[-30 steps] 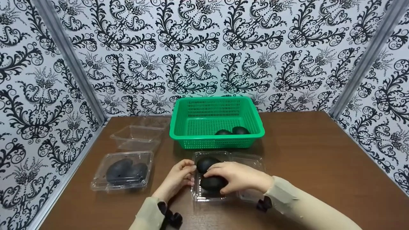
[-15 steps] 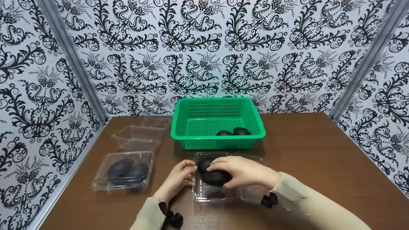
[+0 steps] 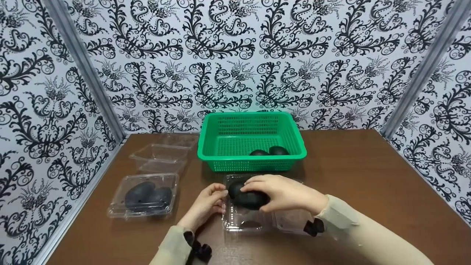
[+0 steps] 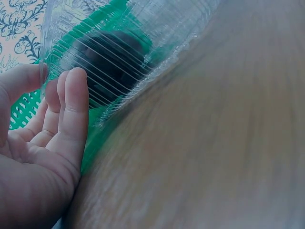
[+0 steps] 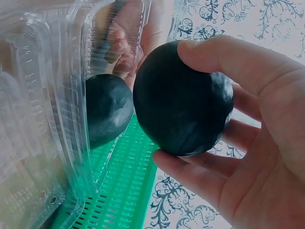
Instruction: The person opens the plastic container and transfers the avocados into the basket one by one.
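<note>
My right hand [image 3: 285,194] grips a black avocado [image 3: 252,200] above the open clear plastic clamshell [image 3: 243,224], with thumb and fingers curled round it, as the right wrist view shows. A second avocado [image 5: 108,109] sits in the far part of that clamshell, partly hidden behind the held one in the head view. At the clamshell's left edge, my left hand [image 3: 206,205] pinches the rim between thumb and fingertips. The left wrist view shows that hand [image 4: 52,129] beside the ribbed wall.
Behind the clamshell stands a green basket [image 3: 252,164] with two avocados [image 3: 278,150] near its front. To the left lies a closed clamshell [image 3: 143,195] with avocados inside. Open clear containers [image 3: 162,154] stand behind it. The patterned wall [image 3: 235,73] closes off the table's back.
My right hand has lifted the avocado off the clamshell's bottom, moving slightly away from me and to the right. The left hand has stayed at the rim.
</note>
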The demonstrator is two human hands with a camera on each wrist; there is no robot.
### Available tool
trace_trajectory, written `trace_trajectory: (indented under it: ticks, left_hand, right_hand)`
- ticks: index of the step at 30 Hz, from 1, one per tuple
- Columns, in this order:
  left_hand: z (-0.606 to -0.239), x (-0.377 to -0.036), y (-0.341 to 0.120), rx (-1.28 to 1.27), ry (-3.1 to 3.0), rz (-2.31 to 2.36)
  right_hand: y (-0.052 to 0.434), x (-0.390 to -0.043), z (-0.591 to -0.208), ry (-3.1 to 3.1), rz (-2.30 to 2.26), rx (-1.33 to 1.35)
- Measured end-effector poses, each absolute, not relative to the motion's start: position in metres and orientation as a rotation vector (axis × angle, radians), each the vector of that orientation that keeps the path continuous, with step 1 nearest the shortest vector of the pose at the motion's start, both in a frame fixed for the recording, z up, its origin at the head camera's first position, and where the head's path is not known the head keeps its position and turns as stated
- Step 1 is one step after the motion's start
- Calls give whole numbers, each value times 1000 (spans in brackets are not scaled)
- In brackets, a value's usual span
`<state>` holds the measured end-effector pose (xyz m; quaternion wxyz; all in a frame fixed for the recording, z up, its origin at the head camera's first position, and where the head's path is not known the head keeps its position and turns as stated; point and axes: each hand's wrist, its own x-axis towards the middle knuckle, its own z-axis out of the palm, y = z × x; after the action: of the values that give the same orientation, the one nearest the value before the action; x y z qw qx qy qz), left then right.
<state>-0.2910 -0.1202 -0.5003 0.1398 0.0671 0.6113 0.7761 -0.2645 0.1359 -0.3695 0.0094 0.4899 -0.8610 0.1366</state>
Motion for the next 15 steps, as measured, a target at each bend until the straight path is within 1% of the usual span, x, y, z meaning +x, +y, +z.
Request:
trace_trajectory:
  ticks: [6, 15]
  left_hand:
    - [-500, -293, -119, 193, 1756, 2241]
    - [-499, -290, -120, 183, 1747, 2257]
  right_hand:
    - [138, -268, -370, -2679, 425, 1521]
    - [138, -274, -357, -2653, 459, 1515]
